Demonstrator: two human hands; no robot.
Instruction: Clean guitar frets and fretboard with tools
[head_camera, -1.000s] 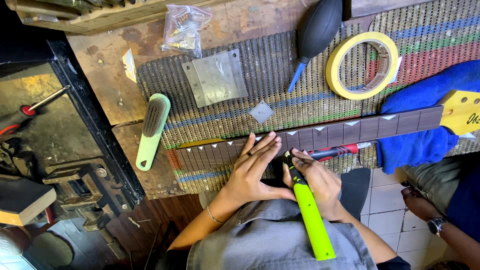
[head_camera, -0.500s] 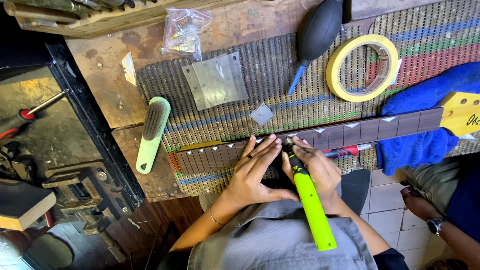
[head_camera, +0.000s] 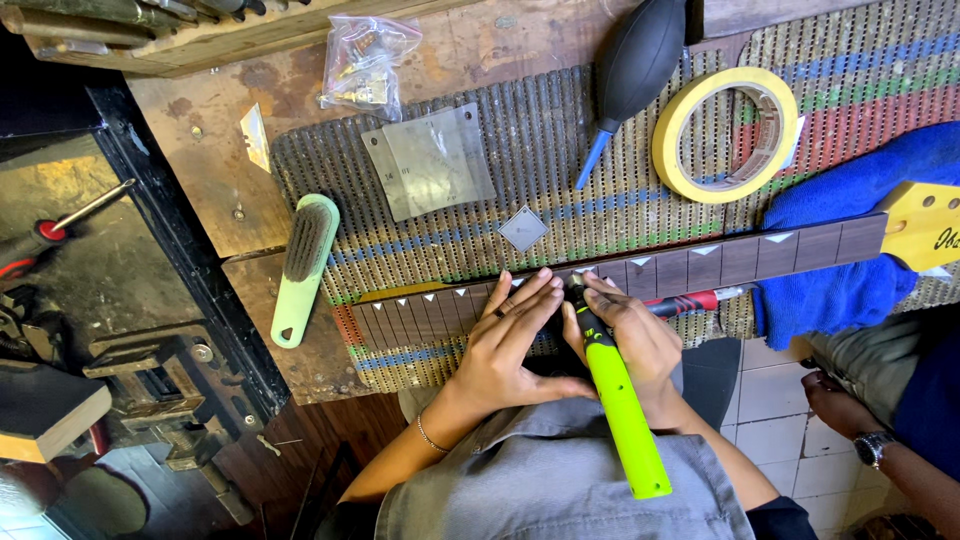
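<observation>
Since earlier frame: neon-green-handled tool (head_camera: 618, 400) swung slightly, handle now angled lower right; both hands shifted little. Guitar neck (head_camera: 700, 265) unmoved, lying across ribbed striped mat (head_camera: 540, 160), headstock on blue cloth (head_camera: 850, 285). Left hand (head_camera: 505, 340): fingers extended flat, pressing fretboard, gripping nothing. Right hand (head_camera: 630, 335): closed around tool, tip at fretboard edge. Masking tape roll (head_camera: 725, 135), black air blower (head_camera: 635, 65), green brush (head_camera: 305, 265) unchanged.

My left hand (head_camera: 510, 335) lies flat on the guitar neck (head_camera: 700, 268); my right hand (head_camera: 630, 330) holds a lime-handled tool (head_camera: 620, 400) against it. Masking tape (head_camera: 725, 135) and a green brush (head_camera: 305, 268) rest on the worktop (head_camera: 210, 170).
</observation>
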